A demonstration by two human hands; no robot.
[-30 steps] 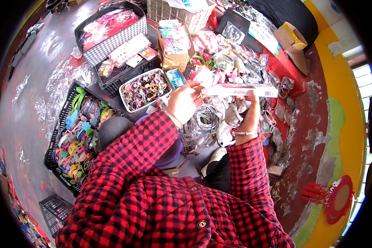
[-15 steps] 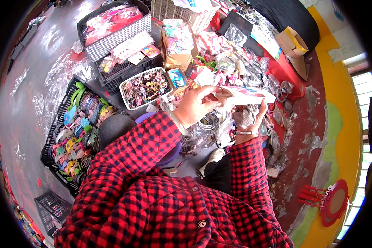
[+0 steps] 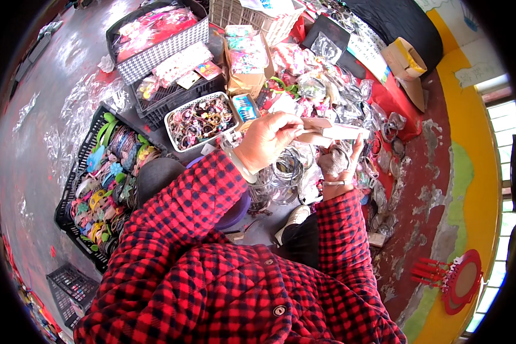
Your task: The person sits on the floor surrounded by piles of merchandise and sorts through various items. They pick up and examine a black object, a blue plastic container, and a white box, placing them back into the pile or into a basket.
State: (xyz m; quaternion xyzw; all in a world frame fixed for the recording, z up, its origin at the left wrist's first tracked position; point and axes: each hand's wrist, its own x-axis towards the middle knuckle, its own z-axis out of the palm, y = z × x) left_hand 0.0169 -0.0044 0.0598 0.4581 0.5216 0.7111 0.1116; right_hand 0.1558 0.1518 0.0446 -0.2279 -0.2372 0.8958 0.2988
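Between your two raised hands: a long, flat, pale packet (image 3: 332,133) lies level, above the heap of goods on the floor.
Your left hand: the left hand (image 3: 268,139) pinches the packet's left end, fingers curled narrow around it, red-and-black checked sleeve behind the wrist.
Your right hand: the right hand (image 3: 339,162) comes up from under the packet's right end, thumb and fingers closed on its edge; a thin bracelet circles that wrist.
Under your hands: a bundle of clear plastic hoops (image 3: 284,175) sits just below the packet, touching the heap of cellophane-wrapped trinkets (image 3: 321,89).
Left of your left hand: a white oval basket (image 3: 172,117) filled with small hair ornaments, with a small blue box (image 3: 246,108) just beside its right rim.
Further left: a black crate (image 3: 69,189) packed with coloured hairbands stands on the floor, and a dark round cushion (image 3: 157,175) touches its right side.
Far edge of the floor: a second black crate (image 3: 172,100) with carded items, a checked-pattern bin (image 3: 157,54) with pink packs, and a cardboard box (image 3: 246,57) of bright packets.
Floor: grey, shiny concrete on your left; red, worn and flaking paint on your right.
Room: a yellow wall (image 3: 470,143) bends along the right, with a window at its rim; a red round stand (image 3: 461,281) sits by it.
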